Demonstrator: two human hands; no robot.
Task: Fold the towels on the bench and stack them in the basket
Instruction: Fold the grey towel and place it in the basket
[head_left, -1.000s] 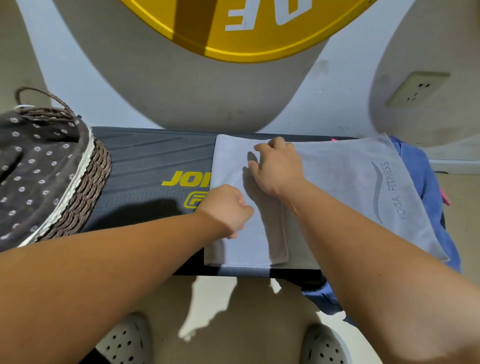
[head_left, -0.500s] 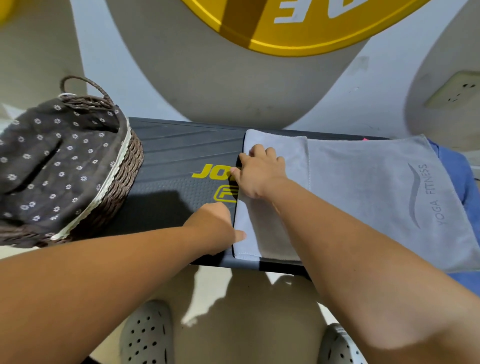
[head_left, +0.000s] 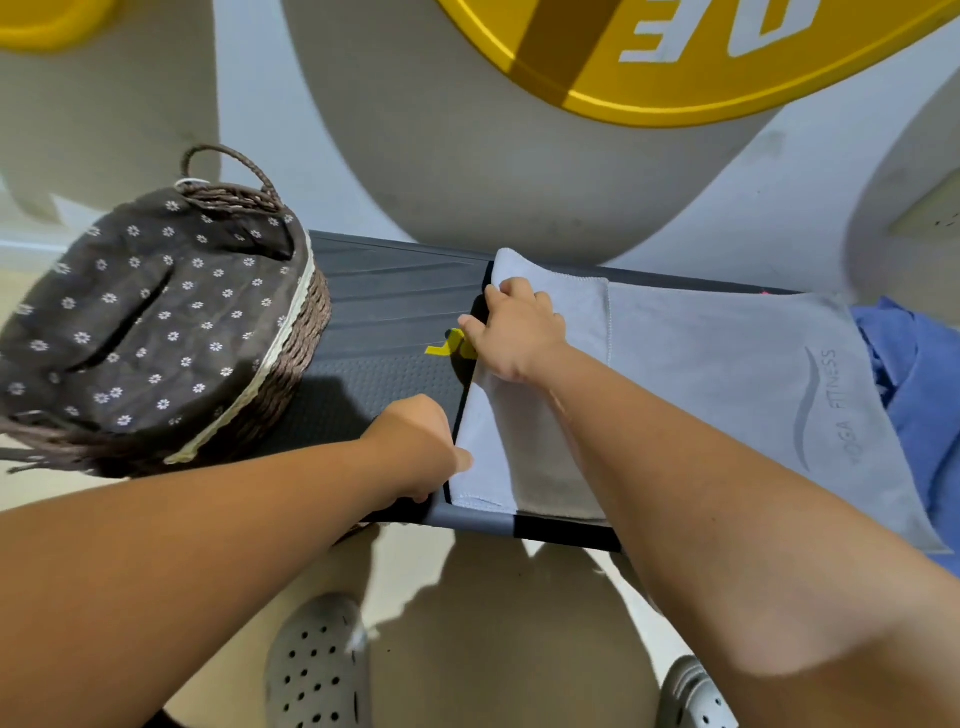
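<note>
A grey towel (head_left: 727, 374) printed "YOGA FITNESS" lies across the dark bench (head_left: 395, 312), its left end folded over into a narrow strip. My right hand (head_left: 517, 335) grips the folded left edge near the far side, fingers curled over it. My left hand (head_left: 421, 447) pinches the same edge near the bench's front, thumb on top of the cloth. A woven brown basket (head_left: 291, 358) with a dark flowered liner stands on the bench's left end, a gap of bare bench away from both hands.
A blue cloth (head_left: 919, 384) lies under the grey towel at the right end of the bench. A wall with a large yellow disc (head_left: 675, 78) rises just behind the bench. My two grey clogs (head_left: 317, 670) stand on the floor below the front edge.
Both hands have slid left to the towel's folded left edge and taken hold of it. The view has swung left, bringing more of the basket in.
</note>
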